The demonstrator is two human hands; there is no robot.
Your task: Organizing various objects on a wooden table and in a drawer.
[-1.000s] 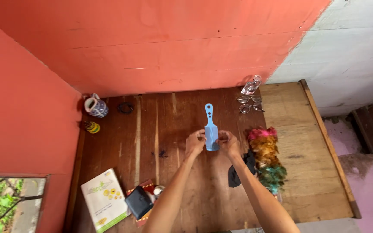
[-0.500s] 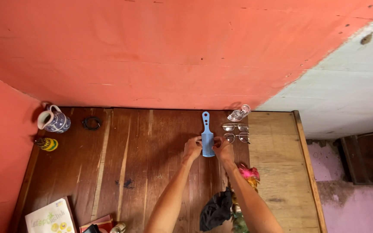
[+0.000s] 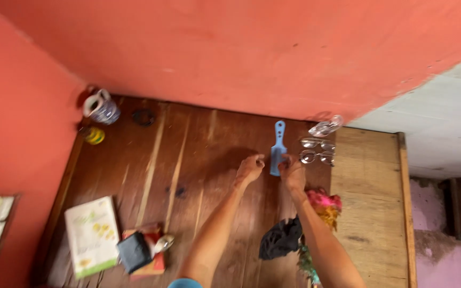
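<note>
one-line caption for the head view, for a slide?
Both hands, left hand and right hand, at a blue comb on a wooden table, eyeglasses beside it.

Single head view, high above wooden table (image 3: 198, 160); facing down

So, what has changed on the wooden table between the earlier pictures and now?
The blue comb moved away from the person to a spot beside the eyeglasses. The left hand has let go and sits just left of it; the right hand keeps its fingers on the comb's lower end. The mug and book stayed put.
</note>
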